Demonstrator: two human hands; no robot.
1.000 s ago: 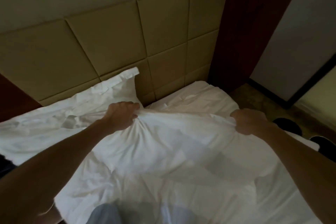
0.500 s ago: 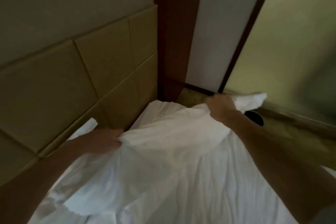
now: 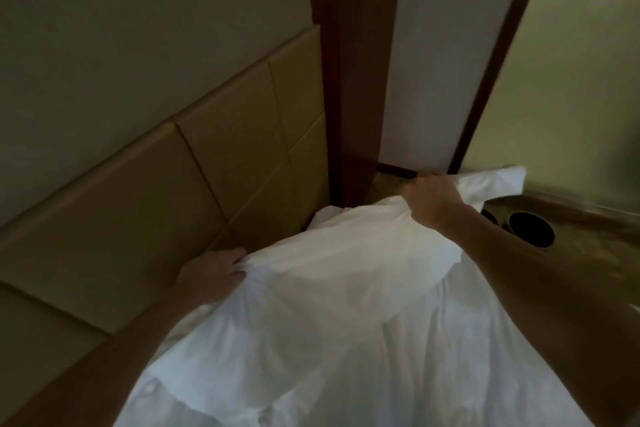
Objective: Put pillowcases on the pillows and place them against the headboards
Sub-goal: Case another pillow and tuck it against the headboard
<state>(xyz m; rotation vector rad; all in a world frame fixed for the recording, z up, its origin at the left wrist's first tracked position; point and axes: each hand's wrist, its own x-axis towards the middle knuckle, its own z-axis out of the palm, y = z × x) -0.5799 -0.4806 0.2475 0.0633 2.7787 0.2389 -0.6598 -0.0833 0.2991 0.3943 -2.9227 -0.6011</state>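
A white pillow in its pillowcase (image 3: pixel 332 274) is held up over the bed by both hands. My left hand (image 3: pixel 214 274) grips its near-left corner, close to the tan padded headboard (image 3: pixel 145 204). My right hand (image 3: pixel 433 201) grips the far-right corner, where a flap of the case sticks out past the fingers. The pillow hangs slack between the two hands, and its lower edge falls over the white bed sheet (image 3: pixel 433 374).
A dark red wooden post (image 3: pixel 349 80) stands where the headboard ends. A white wall panel and a frosted glass door (image 3: pixel 571 80) lie to the right. A dark round object (image 3: pixel 531 234) sits on the floor beside the bed.
The view has swung right along the headboard. Both hands carried the pillow toward the bed's right end, and the right hand rose a little. The other pillow at the left has left the view.
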